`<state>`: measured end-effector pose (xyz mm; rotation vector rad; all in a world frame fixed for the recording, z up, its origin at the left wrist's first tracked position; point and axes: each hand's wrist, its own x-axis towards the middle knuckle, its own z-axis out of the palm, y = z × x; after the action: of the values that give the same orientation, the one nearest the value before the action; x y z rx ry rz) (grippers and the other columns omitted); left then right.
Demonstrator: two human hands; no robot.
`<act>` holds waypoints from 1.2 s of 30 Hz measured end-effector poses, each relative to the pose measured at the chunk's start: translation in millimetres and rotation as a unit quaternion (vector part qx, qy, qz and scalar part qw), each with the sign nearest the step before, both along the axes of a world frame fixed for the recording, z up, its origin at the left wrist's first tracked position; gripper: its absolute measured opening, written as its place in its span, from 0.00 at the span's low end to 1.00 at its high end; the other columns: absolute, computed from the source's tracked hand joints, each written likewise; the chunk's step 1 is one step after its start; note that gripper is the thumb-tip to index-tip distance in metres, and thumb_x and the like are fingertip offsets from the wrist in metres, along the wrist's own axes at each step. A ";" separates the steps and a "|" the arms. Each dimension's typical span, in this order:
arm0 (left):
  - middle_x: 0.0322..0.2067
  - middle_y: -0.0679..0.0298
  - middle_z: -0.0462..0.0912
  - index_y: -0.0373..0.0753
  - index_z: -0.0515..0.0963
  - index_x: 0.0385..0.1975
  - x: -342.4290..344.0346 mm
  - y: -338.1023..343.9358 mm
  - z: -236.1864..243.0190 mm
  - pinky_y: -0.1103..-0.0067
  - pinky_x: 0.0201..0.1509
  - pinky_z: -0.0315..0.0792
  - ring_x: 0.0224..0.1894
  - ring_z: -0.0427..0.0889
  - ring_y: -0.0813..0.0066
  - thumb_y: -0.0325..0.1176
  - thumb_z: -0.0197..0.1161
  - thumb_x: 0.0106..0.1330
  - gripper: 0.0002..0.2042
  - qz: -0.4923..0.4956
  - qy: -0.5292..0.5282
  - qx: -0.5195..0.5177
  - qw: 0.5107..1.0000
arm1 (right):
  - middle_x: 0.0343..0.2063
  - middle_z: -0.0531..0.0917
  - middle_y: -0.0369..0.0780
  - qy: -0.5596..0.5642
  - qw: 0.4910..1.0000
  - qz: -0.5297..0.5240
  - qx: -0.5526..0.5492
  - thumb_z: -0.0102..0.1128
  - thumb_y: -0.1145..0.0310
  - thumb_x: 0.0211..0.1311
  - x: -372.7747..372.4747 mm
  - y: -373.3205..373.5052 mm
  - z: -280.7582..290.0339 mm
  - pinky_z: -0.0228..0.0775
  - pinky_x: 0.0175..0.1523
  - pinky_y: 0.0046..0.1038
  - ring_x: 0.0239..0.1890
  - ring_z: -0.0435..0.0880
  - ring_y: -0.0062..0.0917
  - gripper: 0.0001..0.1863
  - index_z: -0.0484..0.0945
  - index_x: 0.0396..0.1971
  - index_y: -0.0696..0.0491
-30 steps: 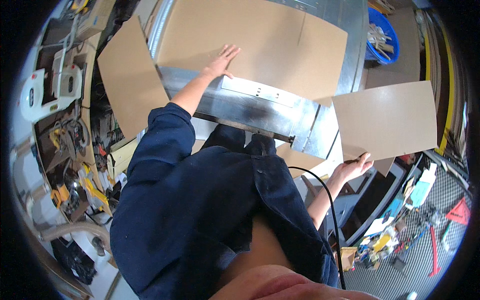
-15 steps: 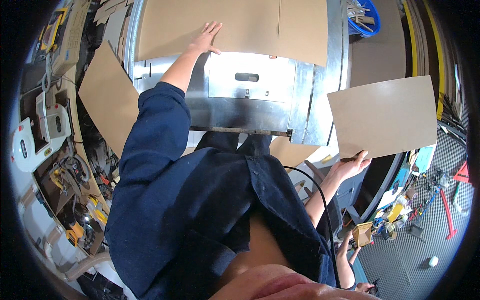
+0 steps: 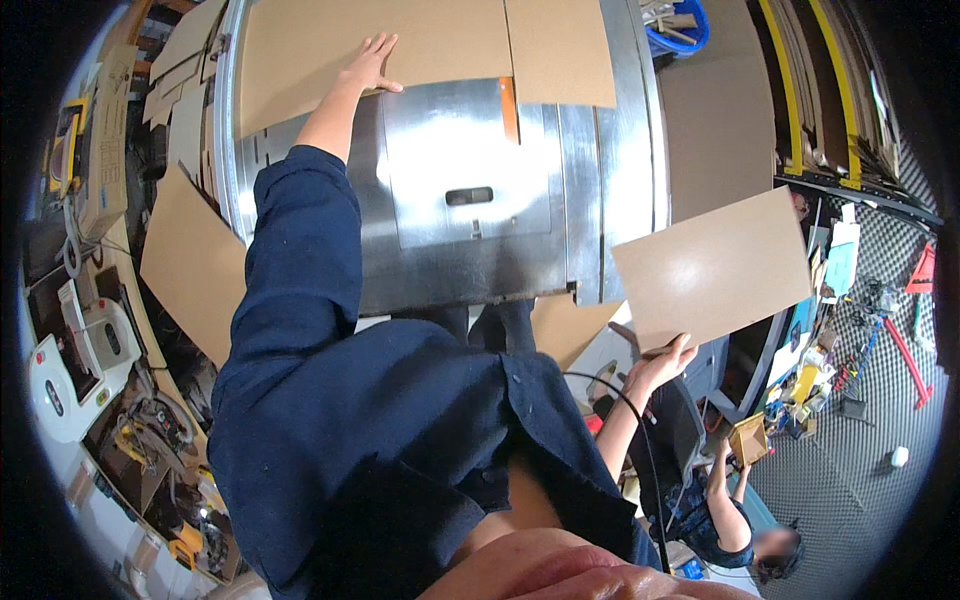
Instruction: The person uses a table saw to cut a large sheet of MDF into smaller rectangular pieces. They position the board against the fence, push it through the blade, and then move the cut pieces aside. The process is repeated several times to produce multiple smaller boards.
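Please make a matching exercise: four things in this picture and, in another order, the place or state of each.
1. Person's left hand
2. Person's right hand
3. Round blue bin
4. Narrow orange strip

A. Containing thin pale scraps
B. Gripping smaller rectangular brown board
C. On shiny grey metal table
D. Spread on large brown board

Pairs: 1-D, 2-B, 3-A, 4-C

- We see white glare washing out the metal tabletop toward twelve o'clock.
- We catch softer sheen on the brown panel at three o'clock.
- Our corners go black; straight edges bow.
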<state>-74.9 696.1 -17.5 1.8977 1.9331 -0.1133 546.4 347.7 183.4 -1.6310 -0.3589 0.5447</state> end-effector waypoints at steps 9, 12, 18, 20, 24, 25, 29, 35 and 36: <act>0.73 0.63 0.38 0.55 0.40 0.72 -29.0 85.0 7.0 0.55 0.73 0.51 0.74 0.39 0.55 0.57 0.76 0.39 0.61 -0.031 0.070 -0.003 0.997 | 0.50 0.76 0.40 0.141 0.984 0.050 -0.098 0.53 0.63 0.69 -47.9 -71.8 -103.5 0.69 0.54 0.34 0.51 0.75 0.29 0.18 0.67 0.55 0.52; 0.73 0.62 0.39 0.53 0.40 0.72 -17.3 87.1 24.1 0.53 0.73 0.50 0.74 0.39 0.53 0.62 0.72 0.42 0.59 -0.117 0.054 0.030 0.991 | 0.46 0.76 0.38 0.178 0.980 0.045 -0.077 0.52 0.66 0.70 -64.0 -84.1 -123.6 0.69 0.54 0.34 0.48 0.76 0.28 0.13 0.67 0.51 0.52; 0.73 0.61 0.40 0.46 0.41 0.72 -12.2 82.4 52.0 0.46 0.71 0.48 0.74 0.39 0.56 0.66 0.68 0.45 0.59 -0.140 0.075 0.010 0.987 | 0.43 0.77 0.37 0.181 0.970 0.067 -0.149 0.55 0.63 0.68 -68.9 -84.9 -138.8 0.72 0.41 0.27 0.42 0.77 0.23 0.14 0.68 0.49 0.50; 0.73 0.61 0.41 0.44 0.42 0.72 -15.4 79.6 44.5 0.42 0.69 0.48 0.74 0.39 0.56 0.65 0.67 0.46 0.58 -0.123 0.093 0.024 0.988 | 0.42 0.77 0.36 0.172 0.953 0.119 -0.218 0.55 0.61 0.68 -58.2 -87.6 -145.5 0.71 0.39 0.26 0.41 0.77 0.22 0.14 0.68 0.49 0.49; 0.73 0.61 0.39 0.44 0.42 0.72 27.7 89.1 48.0 0.41 0.69 0.45 0.74 0.40 0.56 0.64 0.64 0.50 0.55 -0.110 0.081 0.054 0.989 | 0.38 0.76 0.32 0.189 0.954 0.080 -0.219 0.54 0.59 0.69 -75.6 -89.0 -163.1 0.69 0.35 0.25 0.37 0.76 0.21 0.12 0.68 0.46 0.47; 0.73 0.59 0.40 0.43 0.42 0.72 38.5 89.4 45.7 0.41 0.68 0.47 0.74 0.41 0.54 0.63 0.65 0.50 0.54 -0.110 0.088 0.060 0.988 | 0.35 0.75 0.31 0.190 0.949 0.083 -0.236 0.55 0.57 0.68 -77.5 -86.9 -163.9 0.68 0.35 0.26 0.35 0.74 0.20 0.12 0.68 0.44 0.46; 0.70 0.51 0.49 0.39 0.47 0.70 68.5 90.3 31.3 0.44 0.66 0.56 0.71 0.51 0.48 0.58 0.66 0.53 0.50 -0.113 0.146 0.108 0.977 | 0.33 0.73 0.31 0.172 0.929 0.101 -0.312 0.57 0.53 0.66 -82.2 -78.8 -171.2 0.67 0.35 0.27 0.32 0.72 0.19 0.14 0.65 0.37 0.45; 0.54 0.43 0.72 0.25 0.63 0.60 55.4 98.6 -4.6 0.58 0.57 0.73 0.48 0.80 0.45 0.41 0.61 0.59 0.33 -0.207 0.201 0.277 0.916 | 0.42 0.75 0.32 0.193 0.916 0.147 -0.320 0.54 0.54 0.68 -73.9 -79.1 -179.9 0.70 0.40 0.32 0.36 0.75 0.24 0.14 0.67 0.44 0.46; 0.50 0.43 0.77 0.23 0.65 0.57 58.7 101.5 3.0 0.61 0.53 0.77 0.42 0.84 0.45 0.38 0.60 0.60 0.29 -0.231 0.217 0.329 0.890 | 0.41 0.75 0.32 0.195 0.916 0.148 -0.318 0.54 0.54 0.68 -75.8 -80.6 -178.1 0.70 0.40 0.31 0.36 0.75 0.24 0.14 0.67 0.44 0.46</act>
<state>-16.2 797.6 -14.5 2.9939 1.8793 -0.0191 470.7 267.1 5.3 -2.0386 -0.1272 1.2987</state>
